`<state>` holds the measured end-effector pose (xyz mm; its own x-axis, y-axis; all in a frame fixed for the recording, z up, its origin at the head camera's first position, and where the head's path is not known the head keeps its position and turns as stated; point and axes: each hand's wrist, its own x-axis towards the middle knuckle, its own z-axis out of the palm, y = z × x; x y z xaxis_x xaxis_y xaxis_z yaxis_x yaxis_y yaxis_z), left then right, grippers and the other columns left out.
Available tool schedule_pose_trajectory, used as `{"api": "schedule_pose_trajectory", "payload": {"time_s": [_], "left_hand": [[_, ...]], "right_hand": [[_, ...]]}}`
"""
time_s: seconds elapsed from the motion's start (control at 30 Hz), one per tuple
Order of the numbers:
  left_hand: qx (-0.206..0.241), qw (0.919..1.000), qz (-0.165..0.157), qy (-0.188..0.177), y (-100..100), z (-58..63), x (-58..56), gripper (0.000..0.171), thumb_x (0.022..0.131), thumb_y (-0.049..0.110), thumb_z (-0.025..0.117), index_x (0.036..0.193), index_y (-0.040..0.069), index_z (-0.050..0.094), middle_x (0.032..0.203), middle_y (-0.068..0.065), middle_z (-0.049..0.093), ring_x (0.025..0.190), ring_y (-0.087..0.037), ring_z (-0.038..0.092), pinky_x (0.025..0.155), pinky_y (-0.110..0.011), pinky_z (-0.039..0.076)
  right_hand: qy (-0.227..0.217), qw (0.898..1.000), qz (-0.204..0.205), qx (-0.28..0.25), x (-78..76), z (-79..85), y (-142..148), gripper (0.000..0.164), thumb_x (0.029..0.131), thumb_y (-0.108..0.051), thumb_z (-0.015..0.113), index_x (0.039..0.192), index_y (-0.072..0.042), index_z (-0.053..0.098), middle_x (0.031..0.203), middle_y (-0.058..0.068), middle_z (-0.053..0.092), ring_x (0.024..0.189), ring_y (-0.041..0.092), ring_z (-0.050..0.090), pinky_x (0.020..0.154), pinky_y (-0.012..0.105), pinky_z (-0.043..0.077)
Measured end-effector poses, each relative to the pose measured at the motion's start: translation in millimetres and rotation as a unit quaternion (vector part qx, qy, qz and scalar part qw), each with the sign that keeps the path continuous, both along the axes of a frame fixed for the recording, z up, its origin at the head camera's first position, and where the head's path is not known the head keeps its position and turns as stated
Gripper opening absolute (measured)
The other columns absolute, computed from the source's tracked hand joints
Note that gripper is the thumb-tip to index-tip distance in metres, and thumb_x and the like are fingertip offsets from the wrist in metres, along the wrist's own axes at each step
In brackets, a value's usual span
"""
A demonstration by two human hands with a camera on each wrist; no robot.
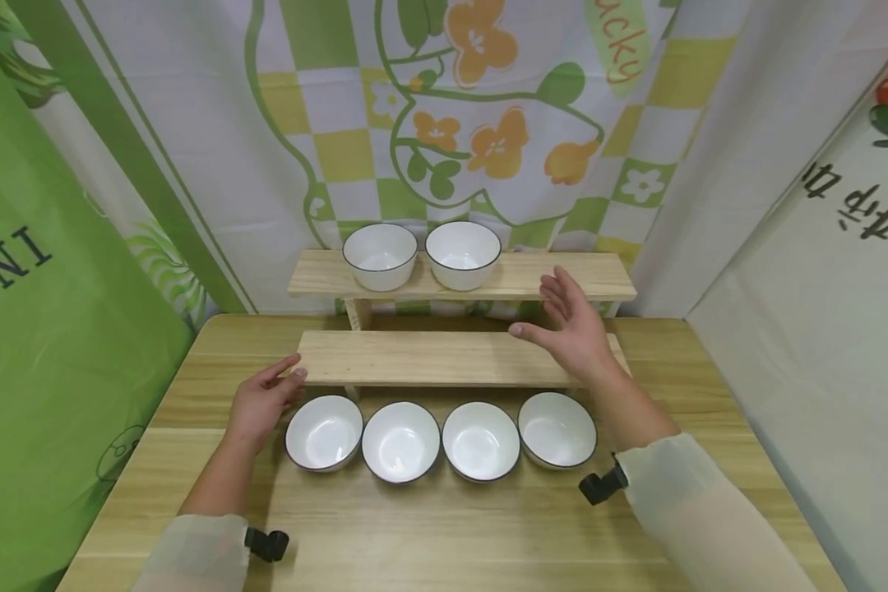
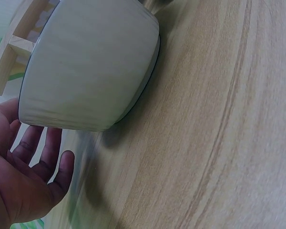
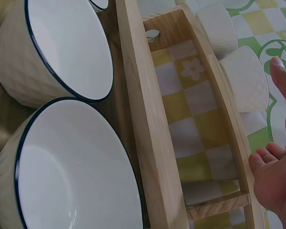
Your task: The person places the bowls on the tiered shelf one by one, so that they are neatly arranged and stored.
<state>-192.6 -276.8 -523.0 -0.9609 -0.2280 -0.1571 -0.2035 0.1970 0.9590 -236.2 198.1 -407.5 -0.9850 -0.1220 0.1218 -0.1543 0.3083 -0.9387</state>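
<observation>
My left hand is at the left end of the lower wooden shelf, beside the leftmost white bowl. In the left wrist view its fingers are loosely bent near the rim of this dark-edged bowl, holding nothing. My right hand hovers over the right part of the lower shelf, with thumb spread and fingers extended toward the upper shelf. Nothing is in its grasp. Two white bowls, one on the left and one beside it, stand upright on the upper shelf.
Several matching bowls, including a middle one and the rightmost, line up on the wooden table before the two-tier rack. A patterned curtain hangs behind; a green cloth borders the left and a white one the right.
</observation>
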Motion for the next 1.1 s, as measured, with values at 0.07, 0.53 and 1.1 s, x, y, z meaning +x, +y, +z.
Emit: {"api": "schedule_pose_trajectory", "payload": {"time_s": [0.07,0.53,1.1], "left_hand": [[0.001,1.0000,0.000,-0.003,-0.6,-0.7,-0.3,0.061,0.096,0.041,0.076,0.147,0.013,0.060,0.091,0.012,0.074,0.091,-0.018,0.075,0.080,-0.027,0.060],[-0.007,0.9999,-0.001,-0.009,-1.7,-1.5,-0.5,0.062,0.095,0.045,0.076,0.148,0.015,0.060,0.096,0.009,0.075,0.091,-0.017,0.075,0.080,-0.027,0.059],[0.007,1.0000,0.004,0.001,-0.7,-1.3,-0.5,0.061,0.095,0.041,0.077,0.147,0.012,0.060,0.091,0.012,0.073,0.089,-0.017,0.075,0.081,-0.028,0.060]], "right_hand": [[-0.003,1.000,0.000,-0.004,1.9,-1.7,1.7,0.119,0.082,-0.028,0.092,0.168,-0.019,0.009,0.168,0.005,0.030,0.153,0.025,0.032,0.122,0.038,0.030],[-0.005,1.000,-0.001,0.016,19.5,-20.5,14.2,0.116,0.083,-0.029,0.091,0.167,-0.014,0.013,0.167,0.008,0.032,0.153,0.028,0.030,0.123,0.044,0.028],[0.023,0.999,-0.003,0.028,43.3,-43.0,27.7,0.115,0.080,-0.020,0.093,0.166,-0.008,0.017,0.165,0.018,0.032,0.153,0.032,0.031,0.122,0.044,0.031]]}}
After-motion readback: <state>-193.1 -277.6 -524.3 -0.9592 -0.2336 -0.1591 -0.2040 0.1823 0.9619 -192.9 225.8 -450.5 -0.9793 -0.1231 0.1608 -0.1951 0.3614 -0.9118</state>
